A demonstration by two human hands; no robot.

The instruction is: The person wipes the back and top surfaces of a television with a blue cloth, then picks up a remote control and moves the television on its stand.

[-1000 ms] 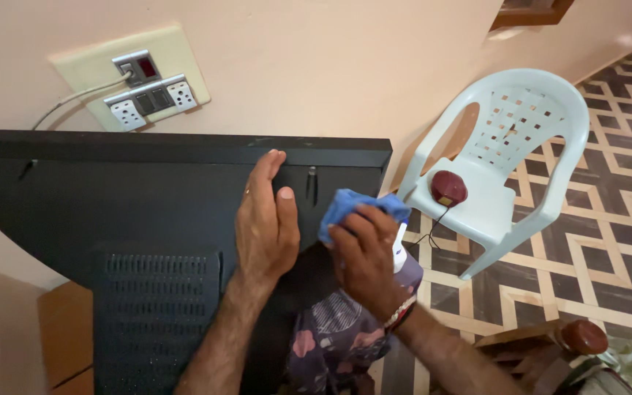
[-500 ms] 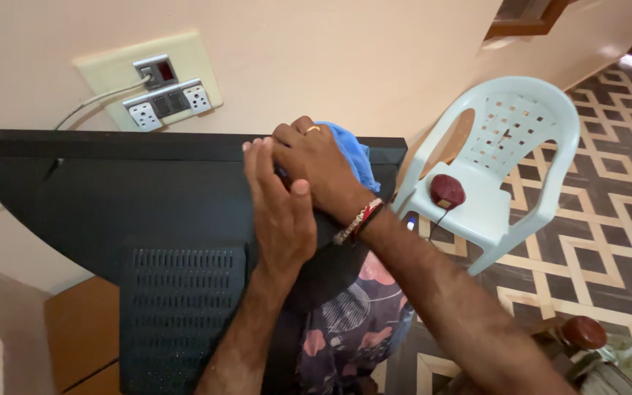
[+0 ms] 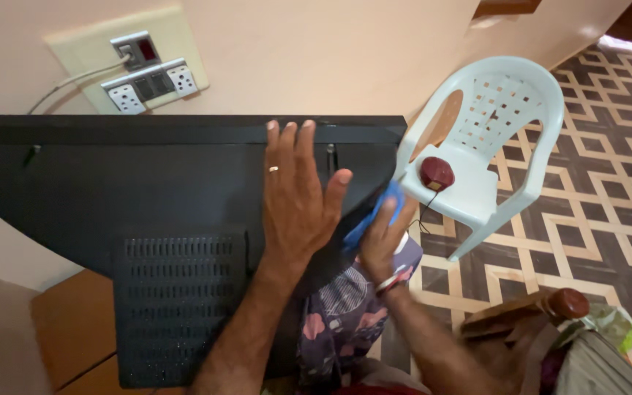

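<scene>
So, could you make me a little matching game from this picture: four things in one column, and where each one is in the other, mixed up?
Things:
1. left hand
2. blue cloth
3. dark red round object
4. socket panel

Places:
A. on the seat of the white plastic chair
B. on the wall above the television
C. flat on the black back of the television
D. held in the right hand at the television's right edge

Pairs: 1-C, 2-D, 3-A, 4-B
</scene>
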